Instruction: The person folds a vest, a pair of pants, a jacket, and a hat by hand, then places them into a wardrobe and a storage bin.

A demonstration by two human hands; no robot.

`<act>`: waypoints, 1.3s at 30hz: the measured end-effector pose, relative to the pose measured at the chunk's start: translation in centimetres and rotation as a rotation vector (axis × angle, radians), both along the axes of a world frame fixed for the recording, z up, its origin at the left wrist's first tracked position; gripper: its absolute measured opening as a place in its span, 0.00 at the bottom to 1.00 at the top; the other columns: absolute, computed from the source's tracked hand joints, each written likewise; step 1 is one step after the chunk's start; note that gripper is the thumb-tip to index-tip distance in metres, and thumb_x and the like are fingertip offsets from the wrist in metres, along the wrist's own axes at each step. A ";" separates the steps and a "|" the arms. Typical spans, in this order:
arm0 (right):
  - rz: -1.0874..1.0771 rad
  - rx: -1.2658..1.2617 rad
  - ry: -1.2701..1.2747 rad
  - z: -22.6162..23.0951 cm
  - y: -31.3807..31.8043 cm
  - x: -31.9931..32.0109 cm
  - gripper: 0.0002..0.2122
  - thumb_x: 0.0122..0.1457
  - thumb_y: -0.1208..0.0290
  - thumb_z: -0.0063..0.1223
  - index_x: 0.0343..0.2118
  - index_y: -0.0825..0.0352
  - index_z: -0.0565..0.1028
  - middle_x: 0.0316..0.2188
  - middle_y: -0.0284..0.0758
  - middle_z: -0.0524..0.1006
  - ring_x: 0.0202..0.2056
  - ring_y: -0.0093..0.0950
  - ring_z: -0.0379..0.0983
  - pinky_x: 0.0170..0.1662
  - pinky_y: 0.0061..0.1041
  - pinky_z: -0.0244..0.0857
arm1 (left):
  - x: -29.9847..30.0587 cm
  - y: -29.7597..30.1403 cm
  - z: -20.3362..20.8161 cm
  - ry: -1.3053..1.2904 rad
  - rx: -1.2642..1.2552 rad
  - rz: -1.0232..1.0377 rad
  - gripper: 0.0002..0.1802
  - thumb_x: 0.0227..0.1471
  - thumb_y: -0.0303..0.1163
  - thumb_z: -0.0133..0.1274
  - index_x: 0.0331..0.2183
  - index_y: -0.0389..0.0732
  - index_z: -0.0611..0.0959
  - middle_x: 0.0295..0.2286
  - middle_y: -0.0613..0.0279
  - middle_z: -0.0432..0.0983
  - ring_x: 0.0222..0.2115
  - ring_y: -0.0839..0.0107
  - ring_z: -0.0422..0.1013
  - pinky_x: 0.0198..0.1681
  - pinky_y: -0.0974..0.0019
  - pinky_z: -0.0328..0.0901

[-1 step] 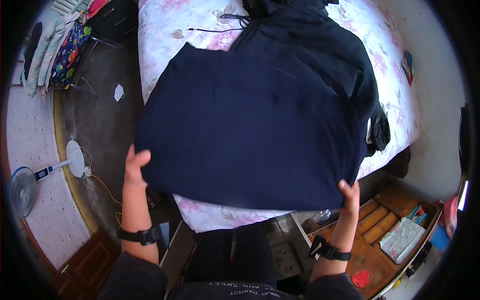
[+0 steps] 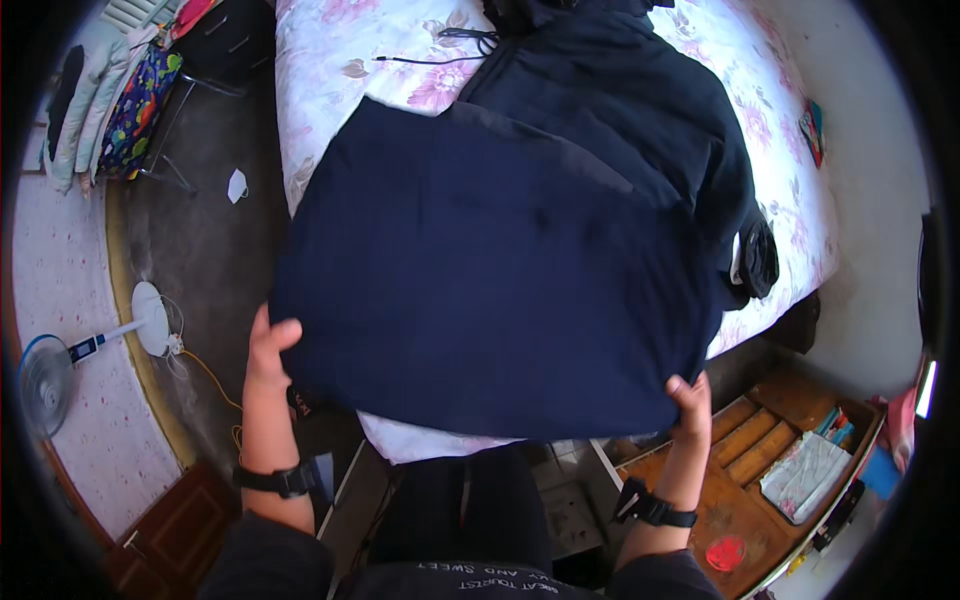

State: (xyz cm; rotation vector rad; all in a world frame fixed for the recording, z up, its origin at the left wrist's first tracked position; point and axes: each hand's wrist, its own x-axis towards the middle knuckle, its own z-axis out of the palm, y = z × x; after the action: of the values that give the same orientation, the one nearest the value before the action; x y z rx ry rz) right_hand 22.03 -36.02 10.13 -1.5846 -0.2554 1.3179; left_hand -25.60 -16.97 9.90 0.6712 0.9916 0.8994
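Note:
A large dark navy garment [image 2: 500,270] is spread over a bed with a white, pink-flowered sheet [image 2: 330,60]. My left hand [image 2: 268,350] grips the garment's near left corner. My right hand [image 2: 690,398] holds its near right corner. Both corners are lifted slightly off the bed's near edge. A second dark garment [image 2: 640,90] lies beneath and beyond it, toward the far right. Each wrist wears a dark watch band.
A black cable [image 2: 440,50] lies on the sheet at the far end. A standing fan [image 2: 60,365] is on the floor at left. A clothes rack with gloves and colourful cloth [image 2: 110,90] stands far left. A wooden desk with drawers [image 2: 770,480] is at right.

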 end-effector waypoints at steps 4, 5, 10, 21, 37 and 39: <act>0.185 -0.315 0.101 -3.0 -7.1 -3.8 0.27 0.44 0.83 0.62 0.50 0.73 0.67 0.43 0.37 0.75 0.44 0.29 0.71 0.51 0.27 0.63 | -5.3 -7.7 -0.3 0.370 -0.298 -0.083 0.24 0.40 0.28 0.58 0.42 0.28 0.76 0.37 0.55 0.76 0.36 0.67 0.73 0.45 0.64 0.66; 0.235 -0.368 0.077 -5.0 -8.9 -4.5 0.26 0.44 0.83 0.62 0.50 0.73 0.68 0.43 0.36 0.75 0.44 0.29 0.71 0.51 0.27 0.63 | -6.2 -9.6 -1.4 0.393 -0.371 -0.146 0.23 0.41 0.28 0.58 0.42 0.29 0.77 0.36 0.56 0.77 0.36 0.68 0.73 0.45 0.65 0.66; 0.334 -0.535 -0.067 -14.1 -15.1 -7.2 0.22 0.42 0.85 0.62 0.45 0.72 0.73 0.39 0.35 0.78 0.41 0.28 0.73 0.49 0.29 0.64 | -8.8 -17.6 -8.5 0.598 -0.460 -0.464 0.22 0.47 0.31 0.58 0.44 0.32 0.77 0.39 0.59 0.77 0.39 0.70 0.71 0.48 0.66 0.63; 0.747 -0.940 -0.830 -12.9 -10.7 -8.6 0.27 0.43 0.77 0.60 0.49 0.75 0.66 0.47 0.51 0.70 0.44 0.46 0.71 0.49 0.39 0.65 | -8.5 -15.7 -11.7 1.474 -0.404 -1.063 0.34 0.46 0.42 0.58 0.51 0.34 0.69 0.47 0.48 0.70 0.46 0.54 0.70 0.49 0.58 0.65; 0.062 -0.029 -0.099 -17.0 12.8 -14.5 0.28 0.42 0.72 0.68 0.48 0.71 0.69 0.42 0.37 0.75 0.43 0.29 0.71 0.50 0.25 0.61 | 3.8 -14.3 -11.1 1.323 0.384 -0.867 0.47 0.44 0.34 0.58 0.60 0.39 0.52 0.61 0.45 0.41 0.61 0.43 0.43 0.60 0.43 0.45; 0.040 -0.036 -0.007 -16.2 13.7 -14.9 0.26 0.42 0.72 0.68 0.46 0.70 0.71 0.41 0.37 0.76 0.43 0.29 0.71 0.50 0.26 0.61 | 5.1 -13.9 -11.3 1.377 0.277 -0.889 0.48 0.45 0.39 0.58 0.61 0.38 0.51 0.61 0.45 0.39 0.61 0.42 0.41 0.60 0.40 0.44</act>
State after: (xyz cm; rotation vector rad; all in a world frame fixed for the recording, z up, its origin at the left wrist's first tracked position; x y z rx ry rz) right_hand 7.09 -22.34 -6.09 -1.6220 -0.2705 1.3540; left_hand -20.46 -30.86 -1.43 1.8830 1.5111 -0.3767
